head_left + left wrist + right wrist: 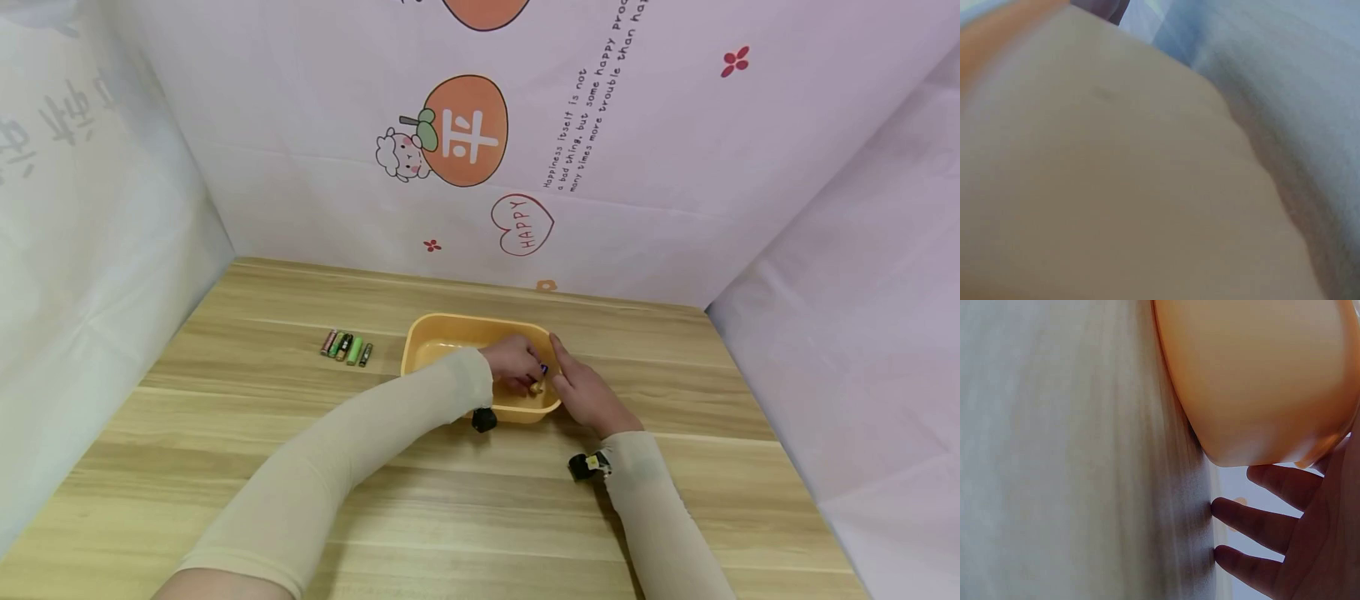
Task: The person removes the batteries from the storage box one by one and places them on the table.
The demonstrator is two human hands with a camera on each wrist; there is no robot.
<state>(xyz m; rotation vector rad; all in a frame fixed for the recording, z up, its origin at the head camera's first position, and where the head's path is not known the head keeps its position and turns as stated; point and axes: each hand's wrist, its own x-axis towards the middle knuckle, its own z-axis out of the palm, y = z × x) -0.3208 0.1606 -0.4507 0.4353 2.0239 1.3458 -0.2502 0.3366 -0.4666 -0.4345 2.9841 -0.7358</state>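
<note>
A yellow-orange plastic bin (442, 329) stands on the table. My left hand (513, 357) reaches into its right half, fingers bent downward. Beside those fingertips show a gold-coloured battery end (536, 388) and a small dark blue piece (543, 368); the fingers hide the rest, so whether they pinch anything is unclear. At the bin's right end my right hand (588, 396) holds the rim, thumb at the edge. In the right wrist view, spread fingers (1260, 525) lie by the bin's outer wall (1260, 381), the uppermost one touching it. Blurred sleeve fills most of the left wrist view.
Left of the bin, several batteries (346, 347) lie side by side in a row on the wood-grain table (465, 517). Printed white cloth (337, 208) hangs behind the table, with cloth at both sides too. Small black cameras (484, 419) sit at both wrists.
</note>
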